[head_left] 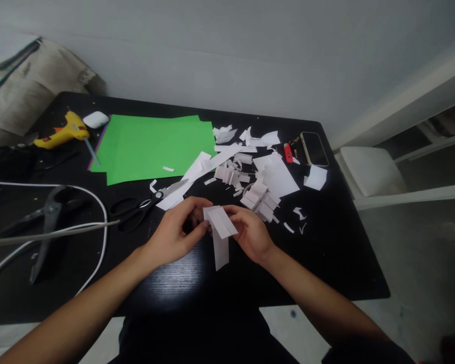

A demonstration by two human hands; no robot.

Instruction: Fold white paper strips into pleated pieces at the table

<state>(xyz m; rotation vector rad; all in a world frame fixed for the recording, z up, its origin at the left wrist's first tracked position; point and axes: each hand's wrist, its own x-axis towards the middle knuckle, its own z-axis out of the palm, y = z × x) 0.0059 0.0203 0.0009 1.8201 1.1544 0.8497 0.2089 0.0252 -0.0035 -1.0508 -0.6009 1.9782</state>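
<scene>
Above the near part of the black table, a folded white paper strip [222, 247] is held between both hands, one leg hanging down and another flap slanting to the right. My left hand [178, 230] pinches its upper left end between thumb and fingers. My right hand [252, 232] grips the right side from behind, its fingertips partly hidden by the paper. Just beyond the right hand lies a cluster of folded paper pieces [263, 202]. Black-handled scissors [136, 207] rest left of my left hand, blades over a long white paper strip [191, 177].
Green sheets [155, 146] lie at the back left beside a yellow glue gun [70, 131] and a white case [96, 120]. White cables [103, 222] loop across the left. Paper scraps [227, 174], a red lighter [288, 152] and a phone [314, 148] lie farther back on the table [337, 253].
</scene>
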